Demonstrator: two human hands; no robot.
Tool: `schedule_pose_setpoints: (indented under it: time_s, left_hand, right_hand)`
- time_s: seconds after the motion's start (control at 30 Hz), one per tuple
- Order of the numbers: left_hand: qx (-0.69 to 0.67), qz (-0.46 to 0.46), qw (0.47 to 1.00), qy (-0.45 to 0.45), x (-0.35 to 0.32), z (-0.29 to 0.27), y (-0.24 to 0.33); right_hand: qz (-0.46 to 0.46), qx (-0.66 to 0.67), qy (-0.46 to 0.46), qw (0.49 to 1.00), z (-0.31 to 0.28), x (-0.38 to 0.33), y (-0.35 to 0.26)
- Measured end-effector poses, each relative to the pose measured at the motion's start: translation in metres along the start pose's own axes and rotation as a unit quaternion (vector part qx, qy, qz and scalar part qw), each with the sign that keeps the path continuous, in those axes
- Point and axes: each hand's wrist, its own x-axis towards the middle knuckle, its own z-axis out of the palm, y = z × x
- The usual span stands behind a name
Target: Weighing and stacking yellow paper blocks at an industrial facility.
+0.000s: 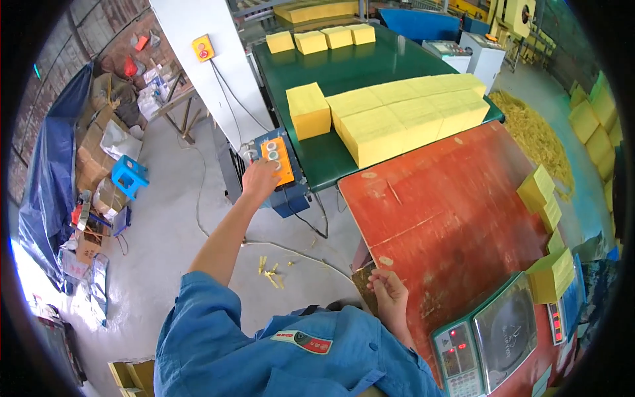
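My left hand (262,177) reaches out to an orange control panel (285,173) on a blue box, its fingers resting at the round push buttons (272,155). The fingers hold nothing and look stretched onto the panel. Beside the left edge of a worn red tabletop (450,192), my right hand (389,291) is held with its fingers curled in and nothing visible in them. Ahead lies a green conveyor belt (264,79). It carries a block of yellow paper stacks (403,122) pushed together, and one separate yellow stack (309,112) stands just left of it.
A digital scale (489,337) sits on the red tabletop near me, with yellow stacks (552,274) along its right edge. Several small yellow stacks (311,42) line the belt's far end. Cables (291,250) and yellow scraps (270,272) lie on the floor. A blue stool (129,176) stands left.
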Motion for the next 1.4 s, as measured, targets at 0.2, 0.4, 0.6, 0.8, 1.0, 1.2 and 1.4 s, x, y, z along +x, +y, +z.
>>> schedule_pose_setpoints:
  time_s: [0.2, 0.4, 0.6, 0.8, 1.0, 1.2, 1.4]
  left_hand:
    - [0.033, -0.065, 0.995, -0.065, 0.003, -0.011, 0.007]
    - [0.034, -0.07, 0.995, -0.069, 0.011, -0.009, 0.003]
    - [0.044, -0.07, 0.994, -0.074, 0.028, 0.004, -0.003]
    - [0.028, -0.04, 0.996, -0.072, 0.032, 0.011, -0.016]
    - [0.002, -0.033, 0.998, -0.053, 0.024, 0.013, -0.025]
    - [-0.029, 0.003, 0.998, -0.061, 0.01, 0.004, -0.034]
    - [-0.071, 0.002, 0.994, -0.083, 0.011, -0.003, -0.038]
  right_hand:
    - [-0.077, -0.121, 0.036, 0.989, -0.022, 0.003, 0.035]
    - [-0.143, -0.182, 0.05, 0.972, -0.039, -0.007, 0.053]
    - [-0.186, -0.217, 0.064, 0.956, -0.041, -0.007, 0.05]
    - [-0.19, -0.205, 0.061, 0.958, -0.039, -0.003, 0.046]
    - [-0.155, -0.231, 0.071, 0.958, -0.036, -0.007, 0.037]
    - [-0.132, -0.239, 0.063, 0.96, -0.031, -0.007, 0.027]
    - [-0.116, -0.249, 0.092, 0.957, -0.029, -0.005, 0.025]
